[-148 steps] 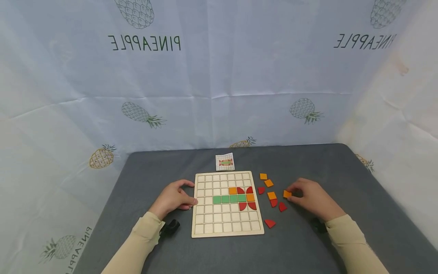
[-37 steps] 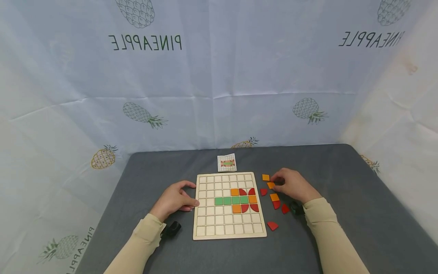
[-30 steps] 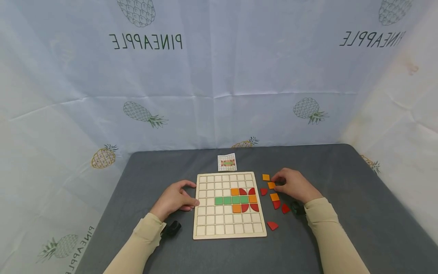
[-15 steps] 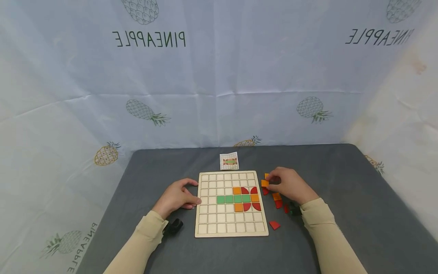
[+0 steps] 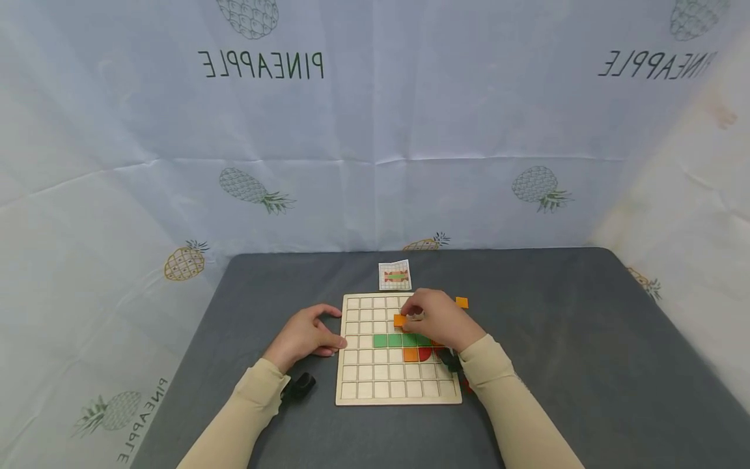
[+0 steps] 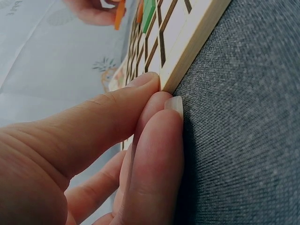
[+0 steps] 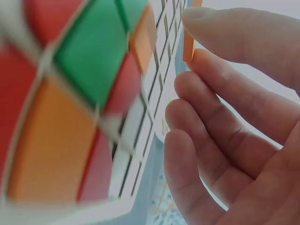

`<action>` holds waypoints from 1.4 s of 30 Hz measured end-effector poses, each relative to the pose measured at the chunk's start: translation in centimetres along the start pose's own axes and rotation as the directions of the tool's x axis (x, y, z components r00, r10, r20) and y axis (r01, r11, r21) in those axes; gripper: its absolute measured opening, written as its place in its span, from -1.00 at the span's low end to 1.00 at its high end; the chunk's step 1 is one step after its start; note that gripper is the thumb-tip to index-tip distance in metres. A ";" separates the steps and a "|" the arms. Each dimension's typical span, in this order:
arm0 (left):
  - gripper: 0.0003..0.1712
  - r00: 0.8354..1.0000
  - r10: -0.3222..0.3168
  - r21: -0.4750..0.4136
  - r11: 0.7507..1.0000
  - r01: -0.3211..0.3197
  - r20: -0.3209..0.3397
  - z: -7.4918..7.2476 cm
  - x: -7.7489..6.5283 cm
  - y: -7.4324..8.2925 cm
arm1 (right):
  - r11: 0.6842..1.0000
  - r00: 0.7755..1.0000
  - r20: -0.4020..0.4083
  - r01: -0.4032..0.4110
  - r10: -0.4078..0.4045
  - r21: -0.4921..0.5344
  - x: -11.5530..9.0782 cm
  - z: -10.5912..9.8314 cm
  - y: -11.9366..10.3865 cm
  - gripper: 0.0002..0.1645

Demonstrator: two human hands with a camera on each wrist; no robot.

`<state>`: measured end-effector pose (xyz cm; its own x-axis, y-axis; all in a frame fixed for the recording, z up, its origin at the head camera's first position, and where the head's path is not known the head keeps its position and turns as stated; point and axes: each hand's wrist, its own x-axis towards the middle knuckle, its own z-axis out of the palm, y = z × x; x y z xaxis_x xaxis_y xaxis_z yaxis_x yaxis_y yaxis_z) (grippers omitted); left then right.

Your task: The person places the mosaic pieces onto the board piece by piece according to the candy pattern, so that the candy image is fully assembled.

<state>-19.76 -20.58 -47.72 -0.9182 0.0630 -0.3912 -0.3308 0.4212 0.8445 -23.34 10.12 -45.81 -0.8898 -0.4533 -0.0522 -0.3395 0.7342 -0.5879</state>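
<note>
In the head view, a wooden grid board (image 5: 383,400) lies on the table, holding a row of green square tiles (image 5: 395,341). An orange square tile (image 5: 411,355) and a red quarter-circle tile (image 5: 424,354) sit in the row below. My left hand (image 5: 305,333) pinches the board's left edge, thumb on top and fingers against the side, as the left wrist view shows. Above the board, my right hand (image 5: 441,318) pinches another orange square tile (image 5: 399,320) between thumb and index finger; this tile (image 7: 188,46) also shows in the right wrist view. The hand hides the board's upper right cells.
Behind the board lies a small pattern card (image 5: 395,276). A loose orange tile (image 5: 462,302) rests right of the board, and a red piece (image 5: 467,385) peeks out beside my right sleeve. The forearm covers the other loose pieces. A pineapple-print cloth (image 5: 375,130) hangs behind the table.
An orange tile has appeared in the row below the green ones. My right hand has picked up another from the right and carried it left over the board. The left hand keeps its place.
</note>
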 end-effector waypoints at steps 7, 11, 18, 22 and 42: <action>-0.22 1.000 -0.002 0.014 1.000 0.003 -0.003 0.0 -0.1 0.2 | 0.996 0.998 0.001 0.067 -0.067 -0.059 0.3 1.2 -0.7 -0.82; -0.22 1.000 0.002 0.014 1.000 -0.002 -0.005 0.0 -0.1 0.3 | 0.995 0.998 -0.009 0.067 -0.068 -0.074 0.3 1.2 -1.0 -0.81; -0.22 1.000 -0.006 0.012 1.000 0.006 -0.012 0.0 -0.2 0.3 | 0.993 0.998 0.005 0.070 -0.070 -0.095 0.3 1.3 -1.1 -0.78; -0.22 1.000 -0.004 0.013 1.000 0.005 -0.015 0.1 -0.2 0.3 | 0.993 0.998 0.006 0.063 -0.063 -0.104 0.3 1.4 -1.0 -0.80; -0.22 1.000 0.020 0.004 1.000 -0.020 0.010 -0.1 -0.2 0.0 | 0.994 0.997 -0.041 0.069 -0.072 -0.084 -0.9 -0.1 0.4 -0.86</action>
<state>-19.64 -20.69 -47.58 -0.9224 0.0800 -0.3778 -0.3118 0.4231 0.8507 -22.68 10.92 -45.93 -0.8748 -0.4839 0.0238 -0.4243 0.7414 -0.5198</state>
